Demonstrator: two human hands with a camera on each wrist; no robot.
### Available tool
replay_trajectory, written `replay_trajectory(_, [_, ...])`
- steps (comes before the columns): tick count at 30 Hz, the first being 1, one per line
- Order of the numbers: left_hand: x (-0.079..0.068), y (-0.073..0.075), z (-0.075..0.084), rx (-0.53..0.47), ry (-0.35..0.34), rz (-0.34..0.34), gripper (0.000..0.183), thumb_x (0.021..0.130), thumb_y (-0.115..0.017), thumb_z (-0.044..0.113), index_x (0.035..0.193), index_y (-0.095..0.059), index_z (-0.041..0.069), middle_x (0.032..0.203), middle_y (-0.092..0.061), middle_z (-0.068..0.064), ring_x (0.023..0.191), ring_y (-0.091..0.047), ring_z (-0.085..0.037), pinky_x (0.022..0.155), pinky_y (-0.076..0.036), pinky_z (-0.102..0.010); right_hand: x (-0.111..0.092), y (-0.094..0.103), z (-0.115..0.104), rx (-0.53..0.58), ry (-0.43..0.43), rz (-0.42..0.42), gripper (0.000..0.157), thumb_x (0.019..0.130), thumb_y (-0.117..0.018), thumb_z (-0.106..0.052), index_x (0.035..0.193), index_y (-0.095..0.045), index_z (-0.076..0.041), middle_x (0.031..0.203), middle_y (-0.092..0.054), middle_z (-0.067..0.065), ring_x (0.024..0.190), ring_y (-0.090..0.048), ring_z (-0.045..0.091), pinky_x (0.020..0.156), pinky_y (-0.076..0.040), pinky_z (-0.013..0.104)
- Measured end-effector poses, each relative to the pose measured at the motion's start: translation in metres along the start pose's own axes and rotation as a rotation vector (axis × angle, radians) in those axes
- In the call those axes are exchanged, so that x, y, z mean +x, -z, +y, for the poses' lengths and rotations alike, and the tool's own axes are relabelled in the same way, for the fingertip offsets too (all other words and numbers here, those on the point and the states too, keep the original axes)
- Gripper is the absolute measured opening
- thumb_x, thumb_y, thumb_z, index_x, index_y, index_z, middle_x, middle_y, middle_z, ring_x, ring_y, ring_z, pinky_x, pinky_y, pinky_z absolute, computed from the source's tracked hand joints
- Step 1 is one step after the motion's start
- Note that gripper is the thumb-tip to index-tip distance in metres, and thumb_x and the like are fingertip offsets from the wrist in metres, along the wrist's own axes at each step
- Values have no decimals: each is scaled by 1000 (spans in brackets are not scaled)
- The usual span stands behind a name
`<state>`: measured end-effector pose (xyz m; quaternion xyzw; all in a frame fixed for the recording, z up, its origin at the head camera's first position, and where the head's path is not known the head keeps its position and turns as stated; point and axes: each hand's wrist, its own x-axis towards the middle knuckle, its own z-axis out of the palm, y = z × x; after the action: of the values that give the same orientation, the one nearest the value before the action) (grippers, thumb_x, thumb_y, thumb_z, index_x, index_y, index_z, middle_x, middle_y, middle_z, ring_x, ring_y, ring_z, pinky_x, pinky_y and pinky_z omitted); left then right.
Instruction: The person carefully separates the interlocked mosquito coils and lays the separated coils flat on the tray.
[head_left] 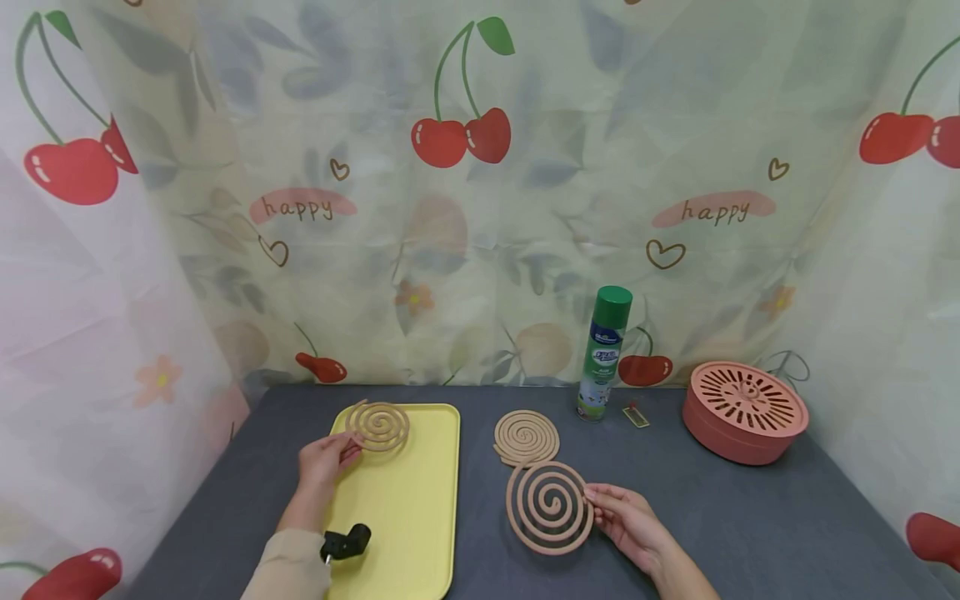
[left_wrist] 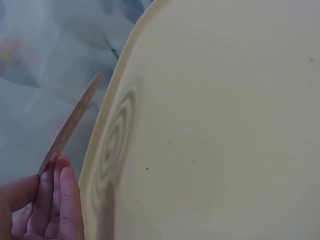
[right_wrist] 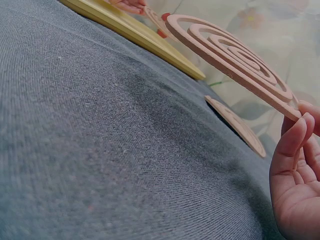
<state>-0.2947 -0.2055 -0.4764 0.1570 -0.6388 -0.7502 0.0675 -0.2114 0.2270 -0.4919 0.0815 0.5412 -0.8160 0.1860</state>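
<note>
My left hand (head_left: 327, 460) pinches the edge of a tan mosquito coil (head_left: 379, 427) above the far left part of the yellow tray (head_left: 405, 517). In the left wrist view that coil (left_wrist: 75, 120) is seen edge-on, raised off the tray, its spiral shadow falling on the tray's surface. With thumb and fingers my right hand (head_left: 628, 521) pinches a second mosquito coil (head_left: 550, 546) by its right edge. This coil (right_wrist: 225, 70) is tilted and held above the dark cloth in the right wrist view. Just behind it, a tightly wound coil (head_left: 527, 436) lies on the table.
A green spray can (head_left: 602, 358) stands upright at the back, with a small metal coil stand (head_left: 635, 415) beside it. The round pink coil holder (head_left: 746, 412) with a slotted lid sits at the right. A printed curtain (head_left: 480, 250) hangs behind the dark table (head_left: 750, 525).
</note>
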Motion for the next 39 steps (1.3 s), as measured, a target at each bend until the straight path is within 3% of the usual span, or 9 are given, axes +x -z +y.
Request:
replay_trajectory(9, [5, 2, -4, -40, 53, 45, 42, 95, -47, 4, 127, -39, -21, 68, -65, 3, 65, -63, -5, 69, -54, -23, 1, 4, 4, 1, -8, 10, 10, 91, -56, -7, 91, -65, -12, 82, -65, -5, 69, -57, 1, 66, -48, 16])
replay_trajectory(20, [10, 0, -12, -62, 76, 157, 39, 92, -49, 0, 125, -43, -21, 64, -63, 2, 61, -62, -5, 64, -55, -23, 1, 5, 7, -11, -12, 11, 10, 90, -56, -7, 91, -65, -12, 82, -65, -5, 69, -56, 1, 66, -48, 15])
replay_trajectory(30, [10, -5, -12, -74, 59, 199, 38, 91, -50, 0, 123, -46, -20, 64, -63, 1, 60, -62, -5, 62, -55, -22, 0, 4, 7, -13, 2, 5, 10, 90, -57, -8, 90, -66, -12, 81, -65, -6, 69, -56, 1, 66, -48, 16])
replay_trajectory(39, [8, -5, -13, -34, 25, 248, 39, 83, -55, -6, 119, -49, -22, 63, -61, -2, 59, -61, -7, 58, -54, -22, 2, 6, 9, -19, 5, 16, 10, 91, -57, -8, 93, -66, -12, 83, -65, -6, 69, -56, 0, 67, -48, 16])
